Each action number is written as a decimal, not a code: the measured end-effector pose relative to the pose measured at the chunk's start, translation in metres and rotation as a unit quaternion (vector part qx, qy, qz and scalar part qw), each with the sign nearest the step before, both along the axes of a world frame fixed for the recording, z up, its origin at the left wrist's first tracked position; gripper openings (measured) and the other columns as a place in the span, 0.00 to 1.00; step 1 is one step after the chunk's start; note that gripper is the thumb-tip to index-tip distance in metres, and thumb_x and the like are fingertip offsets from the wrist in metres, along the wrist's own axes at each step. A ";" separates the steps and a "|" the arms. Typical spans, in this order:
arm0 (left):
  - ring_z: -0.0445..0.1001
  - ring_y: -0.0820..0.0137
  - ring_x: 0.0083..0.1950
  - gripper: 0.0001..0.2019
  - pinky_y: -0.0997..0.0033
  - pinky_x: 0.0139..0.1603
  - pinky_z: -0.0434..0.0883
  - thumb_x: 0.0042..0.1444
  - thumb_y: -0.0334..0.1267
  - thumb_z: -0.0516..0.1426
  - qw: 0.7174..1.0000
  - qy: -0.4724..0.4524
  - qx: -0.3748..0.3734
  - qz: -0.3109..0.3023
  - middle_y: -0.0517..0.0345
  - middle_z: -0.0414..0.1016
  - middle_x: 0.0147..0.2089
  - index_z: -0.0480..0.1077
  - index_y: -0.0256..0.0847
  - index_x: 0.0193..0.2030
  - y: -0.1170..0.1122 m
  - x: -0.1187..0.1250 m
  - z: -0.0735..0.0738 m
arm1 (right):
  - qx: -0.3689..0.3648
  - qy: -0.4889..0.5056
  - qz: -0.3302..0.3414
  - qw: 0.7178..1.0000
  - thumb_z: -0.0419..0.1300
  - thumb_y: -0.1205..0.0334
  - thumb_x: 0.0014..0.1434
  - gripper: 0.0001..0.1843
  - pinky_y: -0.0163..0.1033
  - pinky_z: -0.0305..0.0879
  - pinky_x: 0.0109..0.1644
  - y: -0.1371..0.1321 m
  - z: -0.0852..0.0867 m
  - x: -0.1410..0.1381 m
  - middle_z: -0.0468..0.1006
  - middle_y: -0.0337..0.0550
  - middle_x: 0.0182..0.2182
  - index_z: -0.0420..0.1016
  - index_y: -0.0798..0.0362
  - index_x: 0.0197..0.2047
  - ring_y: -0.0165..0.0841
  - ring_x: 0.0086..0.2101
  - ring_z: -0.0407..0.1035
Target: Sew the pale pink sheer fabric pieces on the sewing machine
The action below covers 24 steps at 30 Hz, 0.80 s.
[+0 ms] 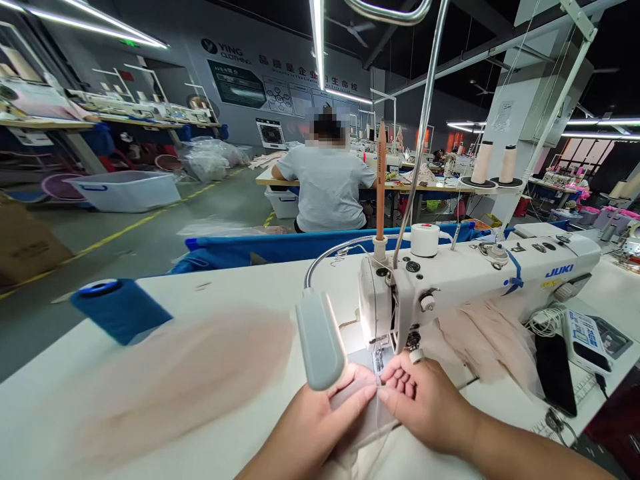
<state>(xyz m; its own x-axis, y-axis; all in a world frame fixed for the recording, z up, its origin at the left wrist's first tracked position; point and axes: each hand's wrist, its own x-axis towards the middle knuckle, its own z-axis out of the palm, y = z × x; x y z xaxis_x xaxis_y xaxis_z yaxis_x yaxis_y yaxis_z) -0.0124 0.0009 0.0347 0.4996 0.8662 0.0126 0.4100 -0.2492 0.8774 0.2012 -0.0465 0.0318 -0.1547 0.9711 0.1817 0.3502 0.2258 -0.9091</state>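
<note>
Both hands meet just in front of the needle and presser foot of a white JUKI sewing machine. My left hand pinches thin pale fabric between thumb and fingers. From the other side, my right hand closes on the same fabric, its thumb and fingertips almost touching the left ones. The exact edge between the fingertips is too small to make out. A lit grey lamp hangs over my left hand and hides part of it. More sheer pinkish fabric spreads over the table to the left.
A blue thread cone lies at the table's left edge. Right of the machine are bunched fabric, a black phone and a white box. A pencil stands upright on the machine. A person sits ahead, back turned.
</note>
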 end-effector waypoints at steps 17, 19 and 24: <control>0.77 0.61 0.37 0.16 0.68 0.36 0.75 0.62 0.56 0.61 0.999 -0.041 0.004 0.032 0.59 0.79 0.33 0.72 0.47 0.33 -0.005 0.008 -0.005 | 0.104 -0.034 -0.008 0.994 0.59 0.63 0.66 0.06 0.36 0.61 0.35 -0.001 -0.002 -0.003 0.68 0.32 0.24 0.69 0.48 0.35 0.31 0.26 0.63; 0.78 0.60 0.38 0.15 0.68 0.36 0.75 0.60 0.55 0.61 0.998 -0.035 0.006 0.043 0.60 0.78 0.32 0.71 0.47 0.33 -0.005 0.008 -0.008 | 0.111 -0.040 -0.010 0.993 0.60 0.63 0.66 0.06 0.36 0.62 0.35 -0.001 -0.002 -0.002 0.69 0.33 0.25 0.69 0.48 0.35 0.32 0.27 0.65; 0.79 0.59 0.40 0.14 0.65 0.42 0.76 0.59 0.54 0.61 0.999 -0.024 0.002 0.045 0.60 0.80 0.35 0.72 0.47 0.36 -0.006 0.010 -0.003 | 0.112 -0.050 -0.003 0.992 0.59 0.64 0.66 0.06 0.36 0.61 0.35 -0.002 -0.001 -0.001 0.69 0.33 0.25 0.69 0.48 0.35 0.32 0.26 0.66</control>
